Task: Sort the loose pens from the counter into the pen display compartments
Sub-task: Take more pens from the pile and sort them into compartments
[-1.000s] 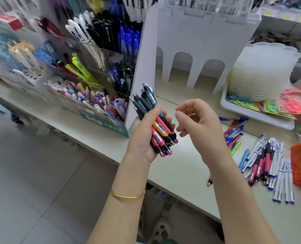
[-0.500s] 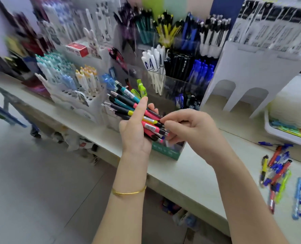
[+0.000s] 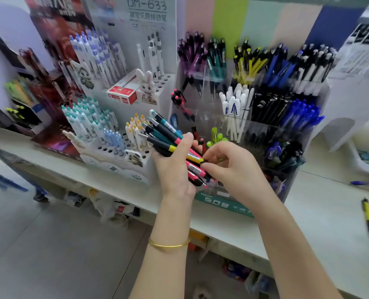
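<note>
The left hand (image 3: 175,171) is gripping the pens (image 3: 168,134); right hand (image 3: 233,169) fingers (image 3: 210,167) are pinching one. Drawing it straight toward the one-o'clock display (image 3: 287,134) seems best.

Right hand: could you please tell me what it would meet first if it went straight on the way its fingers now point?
The pen bundle gripped by the left hand: the right hand points left at its tip ends and seems to be pinching one.

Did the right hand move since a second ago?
Yes. The right hand went left, now in front of the clear plastic pen display, pinching the bundle of colourful pens.
</note>
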Tool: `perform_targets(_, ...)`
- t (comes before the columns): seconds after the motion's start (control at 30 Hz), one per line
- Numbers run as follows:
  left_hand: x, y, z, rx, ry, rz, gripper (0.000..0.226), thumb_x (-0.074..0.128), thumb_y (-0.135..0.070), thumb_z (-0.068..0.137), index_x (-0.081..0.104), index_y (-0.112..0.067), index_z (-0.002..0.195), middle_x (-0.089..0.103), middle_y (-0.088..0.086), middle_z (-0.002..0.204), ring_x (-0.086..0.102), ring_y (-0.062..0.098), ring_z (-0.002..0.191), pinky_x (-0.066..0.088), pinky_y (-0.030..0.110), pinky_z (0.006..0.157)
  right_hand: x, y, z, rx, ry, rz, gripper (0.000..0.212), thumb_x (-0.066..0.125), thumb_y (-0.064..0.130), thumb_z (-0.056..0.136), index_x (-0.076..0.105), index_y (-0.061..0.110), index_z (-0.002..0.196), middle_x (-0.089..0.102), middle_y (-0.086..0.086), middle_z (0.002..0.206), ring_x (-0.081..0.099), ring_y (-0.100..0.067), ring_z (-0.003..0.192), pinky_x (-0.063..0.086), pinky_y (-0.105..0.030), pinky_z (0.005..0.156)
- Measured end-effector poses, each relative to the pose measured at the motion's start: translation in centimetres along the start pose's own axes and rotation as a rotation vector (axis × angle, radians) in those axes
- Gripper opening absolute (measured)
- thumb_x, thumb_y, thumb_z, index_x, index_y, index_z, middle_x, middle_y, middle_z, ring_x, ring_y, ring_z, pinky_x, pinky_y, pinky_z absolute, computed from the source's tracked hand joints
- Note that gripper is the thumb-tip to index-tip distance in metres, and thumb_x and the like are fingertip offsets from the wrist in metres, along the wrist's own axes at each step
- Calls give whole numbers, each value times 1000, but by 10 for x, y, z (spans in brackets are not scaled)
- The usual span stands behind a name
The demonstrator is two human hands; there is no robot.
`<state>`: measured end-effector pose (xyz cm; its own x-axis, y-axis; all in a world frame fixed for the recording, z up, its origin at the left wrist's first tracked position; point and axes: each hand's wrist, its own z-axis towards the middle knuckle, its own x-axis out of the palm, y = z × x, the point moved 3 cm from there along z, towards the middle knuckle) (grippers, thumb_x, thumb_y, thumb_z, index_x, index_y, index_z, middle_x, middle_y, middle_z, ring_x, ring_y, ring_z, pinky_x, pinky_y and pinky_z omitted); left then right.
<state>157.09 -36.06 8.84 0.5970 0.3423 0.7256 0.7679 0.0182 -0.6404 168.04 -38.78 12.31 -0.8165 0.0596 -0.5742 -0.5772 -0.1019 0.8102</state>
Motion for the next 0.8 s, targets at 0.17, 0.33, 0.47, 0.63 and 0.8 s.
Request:
perform_targets(0.17,0,-8,12,-25,73,80,37,65,2,86,48,-3,119,62,7,67,61,20,55,54,34,55,-3,4,16,41,150,63,11,66,24,88,64,14,84,65,-1,75,63,-6,59,56,-23,56)
perform_targets(0.33,7,-18,9,-111,313,272,30,62,2,87,51,-6,114,60,7,69,61,19,56,54,34,51,-17,20,54,-18,-95,222,8,58,25,93,60,24,86,63,2,74,57,-5,53,47,-20,49)
perform_targets(0.47,12,-21,9,-88,393,293,33,62,4,86,52,-9,115,64,13,85,66,26,72,58,43,60,-3,33,72,-110,-18,163,16,63,34,89,60,18,88,61,2,76,54,-2,58,47,-17,50)
perform_targets(0.63,1,-22,10,-133,441,356,27,61,4,87,59,-17,104,61,16,86,63,28,71,54,37,57,8,25,76,-110,-55,167,3,59,22,92,57,21,90,58,7,77,53,-4,63,43,-16,55)
perform_targets(0.8,-8,-28,20,-223,498,394,30,56,8,89,54,-15,108,60,18,83,62,26,60,54,36,55,13,36,78,-206,34,92,39,53,7,90,52,33,119,51,3,93,49,-10,66,45,-22,68)
